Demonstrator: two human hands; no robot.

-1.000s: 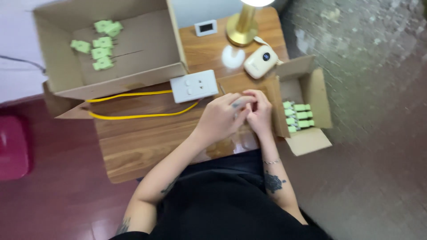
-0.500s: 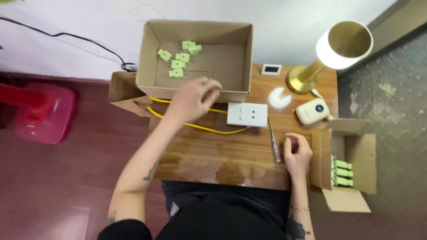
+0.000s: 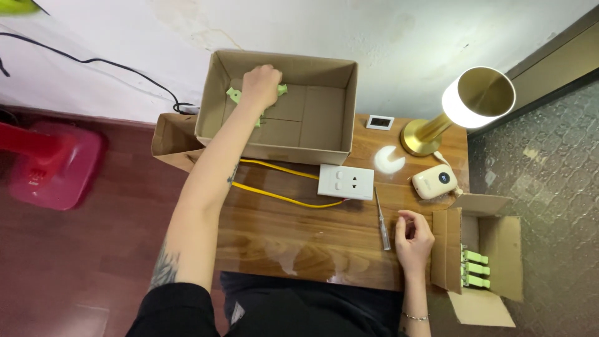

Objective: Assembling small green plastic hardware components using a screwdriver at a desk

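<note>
My left hand reaches into the large cardboard box at the back of the table. Its fingers curl down over light green plastic parts on the box floor. My right hand rests on the wooden table near the front edge, fingers loosely bent and holding nothing. A slim screwdriver lies just left of it. A white wall switch plate with yellow wires sits mid-table.
A small open cardboard box at the right holds green parts. A gold lamp, a cream device and a small white display stand at the back right. A red object is on the floor, left.
My hands were together at the table's right; the left then moved across into the large box and down onto the green parts. The right hand stays by the screwdriver.
</note>
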